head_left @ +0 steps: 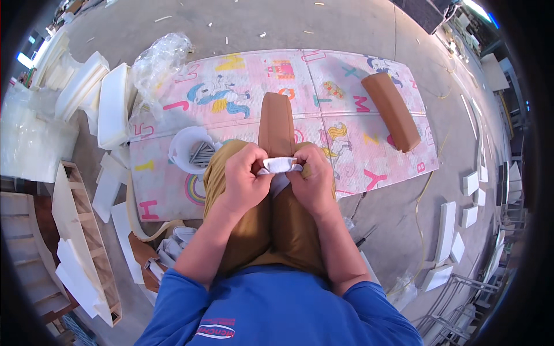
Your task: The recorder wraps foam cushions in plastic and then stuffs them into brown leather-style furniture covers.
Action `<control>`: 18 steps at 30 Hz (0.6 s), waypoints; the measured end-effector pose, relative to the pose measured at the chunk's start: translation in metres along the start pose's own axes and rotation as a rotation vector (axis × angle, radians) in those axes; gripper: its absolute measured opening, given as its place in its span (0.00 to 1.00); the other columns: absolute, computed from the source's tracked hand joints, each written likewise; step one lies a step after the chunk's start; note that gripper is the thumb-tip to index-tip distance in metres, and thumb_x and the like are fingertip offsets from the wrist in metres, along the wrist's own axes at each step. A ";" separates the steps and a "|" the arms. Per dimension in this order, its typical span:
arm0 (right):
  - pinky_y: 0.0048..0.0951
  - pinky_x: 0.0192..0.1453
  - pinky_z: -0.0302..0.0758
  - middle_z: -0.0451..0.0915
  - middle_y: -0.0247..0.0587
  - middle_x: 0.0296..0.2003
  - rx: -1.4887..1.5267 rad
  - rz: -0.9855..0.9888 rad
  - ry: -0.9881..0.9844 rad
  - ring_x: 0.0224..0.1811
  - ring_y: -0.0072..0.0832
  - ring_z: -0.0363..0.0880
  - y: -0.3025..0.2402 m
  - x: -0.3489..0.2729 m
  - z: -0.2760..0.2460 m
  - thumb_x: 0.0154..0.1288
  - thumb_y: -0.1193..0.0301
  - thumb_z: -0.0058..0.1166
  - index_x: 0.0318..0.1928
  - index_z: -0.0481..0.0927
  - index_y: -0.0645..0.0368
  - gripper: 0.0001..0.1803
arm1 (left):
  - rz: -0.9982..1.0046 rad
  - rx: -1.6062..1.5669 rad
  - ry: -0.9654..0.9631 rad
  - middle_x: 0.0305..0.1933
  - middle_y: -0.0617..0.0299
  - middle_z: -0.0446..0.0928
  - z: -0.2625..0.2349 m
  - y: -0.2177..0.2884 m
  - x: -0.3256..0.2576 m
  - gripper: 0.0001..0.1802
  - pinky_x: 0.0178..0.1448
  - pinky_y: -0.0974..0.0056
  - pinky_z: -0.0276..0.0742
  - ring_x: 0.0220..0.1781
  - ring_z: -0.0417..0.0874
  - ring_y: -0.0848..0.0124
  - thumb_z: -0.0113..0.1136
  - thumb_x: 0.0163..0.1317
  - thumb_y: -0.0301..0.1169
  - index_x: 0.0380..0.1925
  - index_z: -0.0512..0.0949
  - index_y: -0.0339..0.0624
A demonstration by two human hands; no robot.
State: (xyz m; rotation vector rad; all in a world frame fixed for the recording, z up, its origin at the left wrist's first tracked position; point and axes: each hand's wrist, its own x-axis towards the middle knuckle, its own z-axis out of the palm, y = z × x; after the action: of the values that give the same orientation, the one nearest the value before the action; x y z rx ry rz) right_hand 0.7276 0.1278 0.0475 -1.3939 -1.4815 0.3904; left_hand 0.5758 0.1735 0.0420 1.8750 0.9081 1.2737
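Observation:
A long brown upholstered pad [277,124] points away from me, its near end above my lap. At that end, white cloth lining [281,165] is folded up around the opening of the cover. My left hand [246,176] pinches the left side of this cloth between thumb and fingers. My right hand [311,177] grips its right side the same way, the two hands a short gap apart. A second brown pad [392,112] of similar shape lies by itself on the right part of the pink mat [271,75].
Left of my knees stands a white bucket [180,144] of metal rods. Clear plastic film [161,60] and white foam blocks [113,106] lie farther left, near a wooden frame [86,230]. Foam pieces [444,230], a yellow cord [419,213] and a metal rack [456,300] lie right.

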 end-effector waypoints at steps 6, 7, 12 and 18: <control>0.33 0.33 0.69 0.72 0.43 0.27 0.055 0.085 0.001 0.31 0.40 0.73 0.013 -0.007 0.003 0.40 0.88 0.52 0.28 0.69 0.60 0.13 | 0.129 0.064 -0.098 0.20 0.59 0.67 -0.006 0.018 -0.006 0.11 0.23 0.61 0.65 0.19 0.72 0.62 0.56 0.39 0.14 0.22 0.70 0.41; 0.32 0.33 0.69 0.72 0.43 0.28 0.052 0.090 -0.035 0.32 0.40 0.73 0.016 -0.007 0.000 0.40 0.88 0.52 0.29 0.70 0.60 0.14 | 0.121 0.066 -0.101 0.21 0.59 0.67 -0.005 0.020 -0.009 0.12 0.23 0.61 0.65 0.20 0.72 0.63 0.56 0.38 0.14 0.22 0.70 0.41; 0.28 0.35 0.71 0.74 0.39 0.28 -0.070 -0.004 -0.052 0.33 0.34 0.76 -0.014 -0.005 -0.025 0.46 0.84 0.57 0.32 0.74 0.61 0.11 | 0.224 0.143 0.006 0.24 0.60 0.68 0.000 0.016 -0.013 0.13 0.26 0.60 0.66 0.24 0.72 0.61 0.53 0.36 0.11 0.21 0.71 0.41; 0.22 0.25 0.66 0.71 0.32 0.19 0.873 0.901 -0.257 0.22 0.21 0.70 -0.034 -0.049 -0.029 0.66 0.49 0.51 0.36 0.76 0.62 0.25 | 0.211 0.100 0.037 0.26 0.59 0.70 0.003 0.020 -0.021 0.13 0.28 0.61 0.68 0.26 0.73 0.60 0.56 0.38 0.11 0.23 0.72 0.40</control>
State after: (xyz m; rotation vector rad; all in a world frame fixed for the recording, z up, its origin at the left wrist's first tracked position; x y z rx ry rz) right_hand 0.7233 0.0645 0.0654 -1.1976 -0.5924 1.6049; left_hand 0.5759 0.1449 0.0483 2.0762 0.8237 1.4146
